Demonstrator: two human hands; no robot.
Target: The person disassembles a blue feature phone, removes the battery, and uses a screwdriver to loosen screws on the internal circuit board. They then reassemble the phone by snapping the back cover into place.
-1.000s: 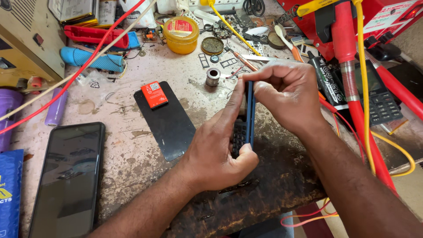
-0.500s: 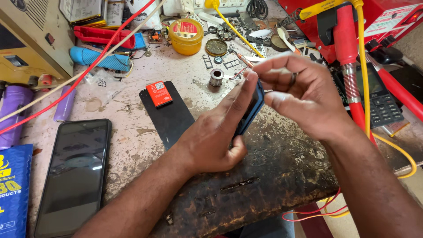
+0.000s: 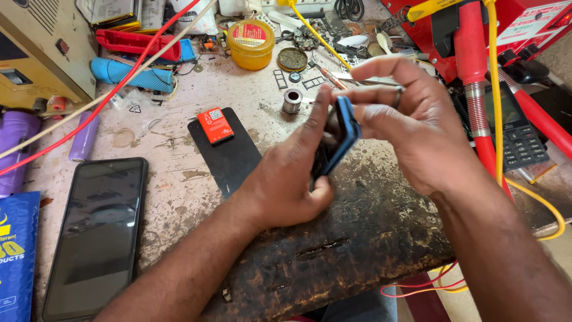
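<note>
A small blue keypad phone [image 3: 339, 140] is held edge-on above the dark, scorched part of the workbench [image 3: 357, 238]. My left hand [image 3: 292, 173] wraps its lower end, with the index finger stretched up along its near side. My right hand [image 3: 411, 119] pinches the phone's top edge between thumb and fingers; a ring shows on one finger. A small orange battery [image 3: 215, 125] lies on a black flat panel [image 3: 229, 155] just left of my left hand.
A black smartphone [image 3: 95, 232] lies face up at the left. A yellow round tin [image 3: 250, 43], a metal ring [image 3: 292, 100], a blue tube [image 3: 131, 74] and small parts crowd the back. Red and yellow hoses and another black keypad phone [image 3: 515, 131] are at the right.
Both hands have tilted the blue phone, so its top leans right, and have lifted it slightly. My right fingers moved from its side to its top edge.
</note>
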